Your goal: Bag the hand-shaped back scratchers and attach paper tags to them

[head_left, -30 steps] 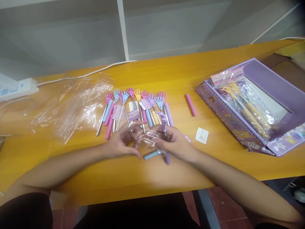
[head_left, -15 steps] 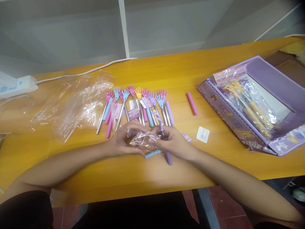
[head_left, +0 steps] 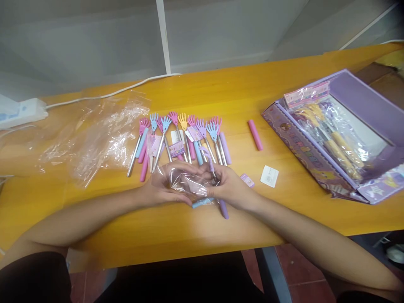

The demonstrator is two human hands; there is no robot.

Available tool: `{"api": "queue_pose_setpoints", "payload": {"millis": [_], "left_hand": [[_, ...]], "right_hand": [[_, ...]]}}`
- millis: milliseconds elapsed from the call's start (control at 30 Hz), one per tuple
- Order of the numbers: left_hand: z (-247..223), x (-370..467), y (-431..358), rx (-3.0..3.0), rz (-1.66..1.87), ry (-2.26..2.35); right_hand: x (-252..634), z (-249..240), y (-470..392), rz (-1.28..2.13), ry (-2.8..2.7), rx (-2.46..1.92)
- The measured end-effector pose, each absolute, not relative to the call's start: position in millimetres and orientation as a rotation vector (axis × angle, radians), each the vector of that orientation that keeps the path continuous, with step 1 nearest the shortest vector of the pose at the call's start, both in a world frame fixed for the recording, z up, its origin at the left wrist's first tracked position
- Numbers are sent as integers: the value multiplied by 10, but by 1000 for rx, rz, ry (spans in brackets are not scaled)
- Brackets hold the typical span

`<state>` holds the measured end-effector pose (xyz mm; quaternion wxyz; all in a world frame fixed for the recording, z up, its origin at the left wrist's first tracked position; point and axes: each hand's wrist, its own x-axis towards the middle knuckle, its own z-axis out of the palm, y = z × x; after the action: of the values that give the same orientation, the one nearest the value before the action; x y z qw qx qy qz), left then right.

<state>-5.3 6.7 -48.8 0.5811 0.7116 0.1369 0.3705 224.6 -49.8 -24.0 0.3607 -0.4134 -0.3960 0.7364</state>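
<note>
A clear plastic bag is stretched between my two hands, low in the middle of the view. My left hand is curved around the bag's left side. In my right hand are the bag's right end and a purple hand-shaped scratcher, its head pointing up and its purple handle sticking out below. Under the bag lies a blue handle, partly covered. Just beyond my hands, several scratchers in pink, blue, yellow and purple lie in a row with loose coloured handles and tags.
Crumpled clear bags cover the left of the table. A purple box with bagged scratchers stands at right. Between lie a pink handle, a white card and a small tag. A power strip sits far left.
The clear bag has spread wider between my hands, and its shiny folds have shifted. My right fingers have moved slightly at the bag's edge. The scratcher stays in my right hand.
</note>
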Motion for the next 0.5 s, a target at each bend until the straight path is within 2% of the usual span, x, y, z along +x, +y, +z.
{"api": "queue_pose_setpoints", "payload": {"millis": [500], "left_hand": [[-504,-1,113,1692,914,236]], "right_hand": [[2274,-296,-533,1713,-1198,-1211]]}}
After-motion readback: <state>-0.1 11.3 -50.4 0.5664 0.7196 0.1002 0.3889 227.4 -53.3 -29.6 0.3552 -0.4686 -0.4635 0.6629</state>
